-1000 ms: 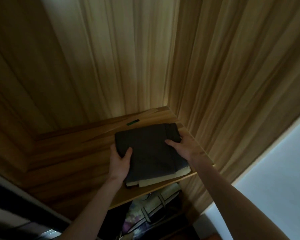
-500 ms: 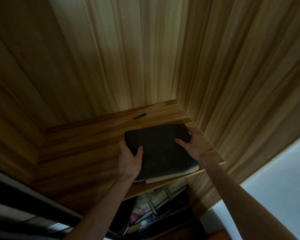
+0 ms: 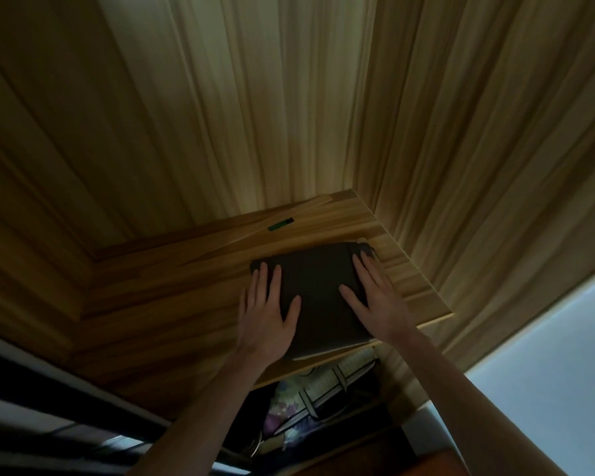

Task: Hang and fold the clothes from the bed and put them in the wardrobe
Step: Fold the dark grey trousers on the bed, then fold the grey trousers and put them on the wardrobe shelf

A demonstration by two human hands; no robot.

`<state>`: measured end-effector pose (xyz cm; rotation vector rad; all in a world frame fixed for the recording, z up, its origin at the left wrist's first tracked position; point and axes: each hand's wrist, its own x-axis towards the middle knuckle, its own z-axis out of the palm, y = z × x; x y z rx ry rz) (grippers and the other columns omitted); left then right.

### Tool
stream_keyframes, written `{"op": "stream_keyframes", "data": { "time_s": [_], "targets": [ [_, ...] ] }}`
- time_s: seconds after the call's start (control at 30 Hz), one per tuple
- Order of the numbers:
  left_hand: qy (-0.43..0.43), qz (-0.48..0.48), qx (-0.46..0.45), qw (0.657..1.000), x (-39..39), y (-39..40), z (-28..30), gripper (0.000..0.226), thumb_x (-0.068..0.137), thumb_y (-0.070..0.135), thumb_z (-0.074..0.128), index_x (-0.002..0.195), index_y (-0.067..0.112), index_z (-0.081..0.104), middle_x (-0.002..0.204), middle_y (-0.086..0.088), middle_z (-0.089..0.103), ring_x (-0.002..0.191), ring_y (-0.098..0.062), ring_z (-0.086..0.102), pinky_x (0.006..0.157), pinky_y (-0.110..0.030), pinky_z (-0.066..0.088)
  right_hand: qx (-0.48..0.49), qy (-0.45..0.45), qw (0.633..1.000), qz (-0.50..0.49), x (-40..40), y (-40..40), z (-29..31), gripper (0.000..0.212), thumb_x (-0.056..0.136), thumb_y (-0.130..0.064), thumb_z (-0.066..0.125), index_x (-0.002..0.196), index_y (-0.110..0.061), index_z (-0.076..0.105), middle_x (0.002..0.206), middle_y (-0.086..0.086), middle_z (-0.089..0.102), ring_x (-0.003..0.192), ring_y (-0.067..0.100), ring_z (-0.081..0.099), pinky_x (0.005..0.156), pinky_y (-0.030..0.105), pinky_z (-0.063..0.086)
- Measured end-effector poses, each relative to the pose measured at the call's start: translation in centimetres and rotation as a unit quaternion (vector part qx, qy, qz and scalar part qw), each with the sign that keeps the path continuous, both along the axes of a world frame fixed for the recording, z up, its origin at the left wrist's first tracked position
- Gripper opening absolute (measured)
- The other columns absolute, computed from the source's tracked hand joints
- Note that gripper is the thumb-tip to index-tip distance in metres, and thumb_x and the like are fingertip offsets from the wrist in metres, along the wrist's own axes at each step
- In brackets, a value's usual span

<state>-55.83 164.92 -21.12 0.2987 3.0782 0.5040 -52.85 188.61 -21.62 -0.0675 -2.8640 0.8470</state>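
Note:
A folded dark garment [image 3: 318, 290] lies flat on the wooden wardrobe shelf [image 3: 186, 293], in the shelf's right half near the side wall. A thin pale edge of another folded piece shows under it at the front. My left hand [image 3: 267, 310] rests palm down on the garment's left edge, fingers spread. My right hand [image 3: 375, 300] lies flat on its right part, fingers spread and reaching toward the back corner. Neither hand grips the cloth.
Wooden back and side walls of the wardrobe [image 3: 478, 149] close in the shelf. A small green sticker [image 3: 281, 224] sits near the shelf's back. Below the shelf lies a patterned bag with straps [image 3: 320, 396]. A pale wall [image 3: 547, 372] is at the right.
The garment has slid further back onto the shelf. Both hands went from gripping its sides to lying flat on top with fingers spread.

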Motion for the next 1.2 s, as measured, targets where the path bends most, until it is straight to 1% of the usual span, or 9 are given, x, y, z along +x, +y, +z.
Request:
{"op": "stream_keyframes", "data": {
  "time_s": [0.1,0.17,0.33,0.47,0.67,0.83,1.0,1.13,1.2],
  "targets": [
    [-0.016,-0.011,0.000,1.000,-0.3,-0.4,1.0,0.073,0.103,0.066,0.017,0.163,0.032,-0.005,0.172,0.004,-0.011,0.158,-0.016,-0.011,0.129,-0.043,-0.004,-0.010,0.000,1.000,-0.012,0.1,-0.2,0.9,0.085,0.099,-0.071,0.032,0.166,-0.023,0.010,0.173,-0.004,0.010,0.157,0.007,0.004,0.129,0.044,0.015],
    [0.002,-0.031,0.021,0.999,-0.1,-1.3,1.9,0.071,0.104,0.064,0.019,0.164,0.029,0.005,0.173,0.003,0.000,0.159,-0.016,-0.004,0.129,-0.043,-0.001,-0.022,0.022,0.999,-0.032,0.9,-0.6,1.8,0.084,0.101,-0.068,0.038,0.166,-0.024,0.008,0.173,-0.004,0.012,0.158,0.012,0.011,0.129,0.044,0.018],
    [0.059,-0.075,0.188,0.977,1.4,-2.9,4.1,0.063,0.105,0.059,0.027,0.160,0.027,0.029,0.167,0.004,0.030,0.156,-0.012,0.018,0.128,-0.049,0.019,-0.021,0.096,0.992,-0.085,5.0,-2.2,4.8,0.077,0.103,-0.065,0.041,0.165,-0.026,0.015,0.171,-0.002,0.020,0.157,0.015,0.017,0.128,0.050,0.019],
    [0.076,-0.132,0.251,0.956,3.5,-2.4,5.7,0.059,0.107,0.050,0.035,0.158,0.022,0.034,0.164,0.004,0.034,0.153,-0.009,0.023,0.126,-0.049,0.024,-0.008,0.118,0.985,-0.126,9.4,-3.3,7.3,0.073,0.103,-0.066,0.041,0.164,-0.032,0.017,0.171,-0.007,0.018,0.158,0.011,0.012,0.128,0.052,0.017],
    [0.079,-0.269,0.263,0.923,6.9,-2.1,7.1,0.062,0.106,0.050,0.032,0.160,0.020,0.030,0.166,0.002,0.031,0.153,-0.004,0.015,0.128,-0.046,0.018,0.057,0.154,0.960,-0.225,17.7,-5.0,9.8,0.072,0.104,-0.063,0.042,0.162,-0.023,0.027,0.168,-0.003,0.030,0.158,0.013,0.017,0.126,0.051,0.021],
    [0.101,-0.374,0.285,0.877,11.3,-1.3,8.5,0.061,0.105,0.047,0.034,0.160,0.021,0.030,0.166,0.008,0.028,0.155,-0.003,0.013,0.129,-0.033,0.006,0.109,0.159,0.935,-0.299,26.0,-6.9,10.6,0.075,0.102,-0.066,0.041,0.163,-0.025,0.024,0.168,-0.007,0.029,0.159,0.010,0.012,0.129,0.048,0.016],
    [0.086,-0.466,0.287,0.832,16.9,0.4,9.7,0.061,0.104,0.049,0.038,0.159,0.023,0.033,0.163,-0.001,0.036,0.152,-0.018,0.029,0.122,-0.056,0.028,0.141,0.156,0.896,-0.390,35.0,-8.9,11.3,0.077,0.101,-0.064,0.046,0.164,-0.024,0.024,0.169,-0.007,0.029,0.159,0.011,0.013,0.128,0.048,0.016],
    [0.067,-0.537,0.293,0.789,22.0,2.6,9.9,0.063,0.103,0.049,0.041,0.160,0.023,0.031,0.163,-0.001,0.036,0.150,-0.010,0.026,0.121,-0.051,0.031,0.156,0.146,0.854,-0.473,42.9,-10.6,11.6,0.078,0.099,-0.065,0.050,0.163,-0.024,0.028,0.168,-0.008,0.031,0.159,0.011,0.015,0.129,0.044,0.013],
    [0.074,-0.581,0.305,0.751,25.3,3.9,9.9,0.061,0.104,0.044,0.044,0.158,0.018,0.036,0.160,-0.004,0.041,0.150,-0.015,0.032,0.120,-0.052,0.033,0.164,0.143,0.829,-0.515,47.3,-11.6,11.7,0.078,0.099,-0.065,0.050,0.162,-0.023,0.029,0.167,-0.007,0.032,0.158,0.012,0.016,0.129,0.045,0.014]
  ]
}}
